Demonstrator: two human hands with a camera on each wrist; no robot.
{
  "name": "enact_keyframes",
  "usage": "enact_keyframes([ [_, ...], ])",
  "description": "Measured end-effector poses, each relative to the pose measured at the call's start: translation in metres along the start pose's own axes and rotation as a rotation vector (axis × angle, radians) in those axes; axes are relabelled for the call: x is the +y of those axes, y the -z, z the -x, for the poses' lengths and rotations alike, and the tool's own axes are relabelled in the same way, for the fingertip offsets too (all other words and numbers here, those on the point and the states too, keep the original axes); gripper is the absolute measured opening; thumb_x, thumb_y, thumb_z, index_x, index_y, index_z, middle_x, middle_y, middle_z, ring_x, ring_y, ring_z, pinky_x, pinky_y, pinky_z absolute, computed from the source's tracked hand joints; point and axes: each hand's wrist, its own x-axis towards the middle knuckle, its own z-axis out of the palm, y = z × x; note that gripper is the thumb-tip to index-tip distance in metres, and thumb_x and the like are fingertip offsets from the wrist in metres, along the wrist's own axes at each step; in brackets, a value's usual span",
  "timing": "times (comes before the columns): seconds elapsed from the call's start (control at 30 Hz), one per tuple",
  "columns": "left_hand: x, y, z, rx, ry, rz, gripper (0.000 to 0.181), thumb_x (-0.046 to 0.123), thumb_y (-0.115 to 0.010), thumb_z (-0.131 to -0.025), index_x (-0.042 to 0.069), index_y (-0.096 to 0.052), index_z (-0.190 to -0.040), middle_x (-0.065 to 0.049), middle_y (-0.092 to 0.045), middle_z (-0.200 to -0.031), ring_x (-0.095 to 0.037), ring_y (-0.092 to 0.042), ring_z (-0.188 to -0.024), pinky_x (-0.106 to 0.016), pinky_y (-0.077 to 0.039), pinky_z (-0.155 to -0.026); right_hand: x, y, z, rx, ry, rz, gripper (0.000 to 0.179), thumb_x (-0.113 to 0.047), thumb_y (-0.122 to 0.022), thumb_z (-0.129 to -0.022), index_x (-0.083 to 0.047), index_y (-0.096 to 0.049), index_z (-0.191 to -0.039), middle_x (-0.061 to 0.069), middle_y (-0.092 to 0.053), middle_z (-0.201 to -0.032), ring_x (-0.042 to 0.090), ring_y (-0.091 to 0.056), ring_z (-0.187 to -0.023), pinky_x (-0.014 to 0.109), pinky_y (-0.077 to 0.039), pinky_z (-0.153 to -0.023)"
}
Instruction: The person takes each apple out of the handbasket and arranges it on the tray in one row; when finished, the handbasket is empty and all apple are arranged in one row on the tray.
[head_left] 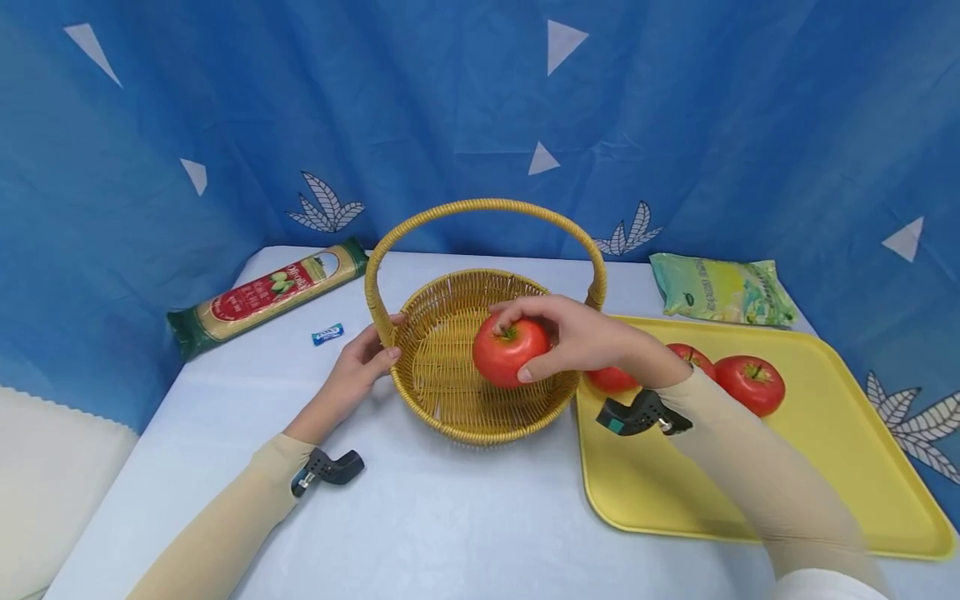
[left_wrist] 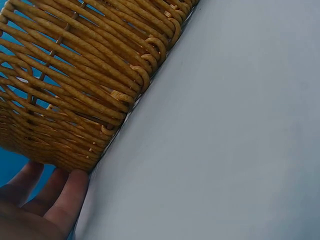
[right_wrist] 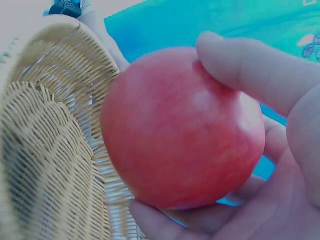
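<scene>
A round wicker basket (head_left: 450, 432) with a tall hoop handle (head_left: 480, 204) stands mid-table, its woven floor bare in the head view. My left hand (head_left: 358, 367) holds its left side where the handle meets the rim, thumb in front. From the left wrist, fingertips (left_wrist: 75, 185) show against the basket's woven wall (left_wrist: 85, 65). Over the basket's right half, my right hand (head_left: 577, 337) grips a red apple (head_left: 504, 354) between thumb and fingers. The right wrist view shows that apple (right_wrist: 180, 130) beside the basket's inner wall (right_wrist: 95, 55).
On the right lies a yellow tray (head_left: 675, 483) with more red apples (head_left: 750, 385), partly hidden by my right forearm. A green-yellow packet (head_left: 723, 289) sits behind the tray. At the back left are a long pasta pack (head_left: 270, 296) and a small blue wrapped piece (head_left: 327, 334).
</scene>
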Motion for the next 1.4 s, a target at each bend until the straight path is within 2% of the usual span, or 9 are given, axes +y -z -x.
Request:
enact_keyframes([
  [0.27, 0.000, 0.000, 0.000, 0.000, 0.004, -0.002, 0.054, 0.015, -0.052, -0.104, 0.012, -0.038, -0.157, -0.019, -0.035, -0.164, -0.046, -0.044, -0.143, -0.019, -0.056, -0.090, 0.002, 0.007, 0.049, -0.013, 0.001, -0.043, 0.043, -0.011, -0.083, -0.083, -0.008, -0.061, -0.120, 0.025, -0.044, -0.153, 0.043, -0.051, -0.132, 0.037, -0.061, -0.092],
  [0.37, 0.001, 0.000, 0.001, 0.000, -0.001, -0.004, 0.054, 0.015, -0.052, -0.104, 0.012, -0.038, -0.157, -0.019, -0.034, -0.165, -0.045, -0.043, -0.144, -0.018, -0.055, -0.091, 0.003, 0.009, 0.066, 0.003, 0.005, -0.042, 0.044, -0.009, -0.083, -0.083, -0.010, -0.062, -0.121, 0.025, -0.044, -0.152, 0.036, -0.053, -0.130, 0.037, -0.062, -0.089],
  [0.5, 0.000, 0.000, 0.001, 0.001, 0.001, -0.002, 0.054, 0.014, -0.052, -0.104, 0.011, -0.038, -0.157, -0.019, -0.033, -0.165, -0.045, -0.042, -0.145, -0.017, -0.054, -0.093, 0.004, 0.014, 0.085, 0.028, 0.019, -0.022, 0.044, -0.005, -0.081, -0.083, -0.012, -0.062, -0.122, 0.026, -0.046, -0.150, 0.018, -0.055, -0.129, 0.036, -0.063, -0.086],
  [0.67, 0.000, 0.000, 0.000, 0.003, 0.006, 0.000, 0.054, 0.014, -0.053, -0.104, 0.012, -0.038, -0.157, -0.018, -0.034, -0.165, -0.045, -0.043, -0.144, -0.019, -0.055, -0.092, 0.002, 0.019, 0.108, 0.079, -0.049, -0.056, 0.044, -0.001, -0.078, -0.083, -0.013, -0.062, -0.122, 0.008, -0.050, -0.151, 0.010, -0.056, -0.125, 0.038, -0.064, -0.084],
  [0.77, 0.001, 0.000, 0.000, 0.005, 0.008, -0.006, 0.054, 0.014, -0.053, -0.104, 0.013, -0.038, -0.157, -0.017, -0.034, -0.165, -0.043, -0.042, -0.145, -0.018, -0.054, -0.093, 0.003, 0.024, 0.122, 0.111, -0.040, -0.066, 0.045, 0.006, -0.076, -0.082, -0.010, -0.060, -0.122, -0.004, -0.052, -0.148, 0.010, -0.057, -0.124, 0.037, -0.064, -0.083],
  [0.93, 0.001, -0.001, 0.000, 0.004, 0.010, -0.006, 0.055, 0.015, -0.053, -0.104, 0.013, -0.038, -0.157, -0.018, -0.036, -0.164, -0.042, -0.042, -0.145, -0.017, -0.053, -0.094, 0.013, 0.033, 0.148, 0.168, 0.040, -0.015, 0.055, 0.018, -0.072, -0.078, -0.005, -0.058, -0.125, -0.005, -0.053, -0.147, 0.007, -0.056, -0.126, 0.032, -0.064, -0.080],
  [1.07, 0.001, -0.001, -0.001, 0.002, 0.011, -0.005, 0.055, 0.014, -0.053, -0.104, 0.014, -0.038, -0.157, -0.018, -0.037, -0.163, -0.042, -0.043, -0.145, -0.017, -0.053, -0.094, 0.028, 0.041, 0.171, 0.224, 0.079, -0.056, 0.062, 0.025, -0.068, -0.075, 0.001, -0.055, -0.131, -0.001, -0.049, -0.153, 0.006, -0.051, -0.133, 0.030, -0.064, -0.080],
  [1.23, 0.000, -0.001, -0.001, 0.007, 0.015, -0.016, 0.055, 0.015, -0.054, -0.104, 0.014, -0.039, -0.157, -0.018, -0.037, -0.163, -0.041, -0.043, -0.145, -0.018, -0.053, -0.095, 0.047, 0.050, 0.198, 0.317, 0.049, -0.121, 0.064, 0.031, -0.064, -0.075, 0.005, -0.054, -0.132, -0.003, -0.049, -0.153, 0.004, -0.055, -0.129, 0.029, -0.065, -0.074],
  [1.4, 0.000, -0.001, -0.001, 0.009, 0.015, -0.024, 0.054, 0.016, -0.054, -0.104, 0.014, -0.039, -0.157, -0.016, -0.037, -0.164, -0.040, -0.043, -0.146, -0.021, -0.053, -0.097, 0.059, 0.051, 0.217, 0.443, -0.053, 0.081, 0.063, 0.027, -0.069, -0.075, -0.001, -0.057, -0.130, -0.012, -0.053, -0.143, -0.001, -0.059, -0.117, 0.023, -0.063, -0.068],
])
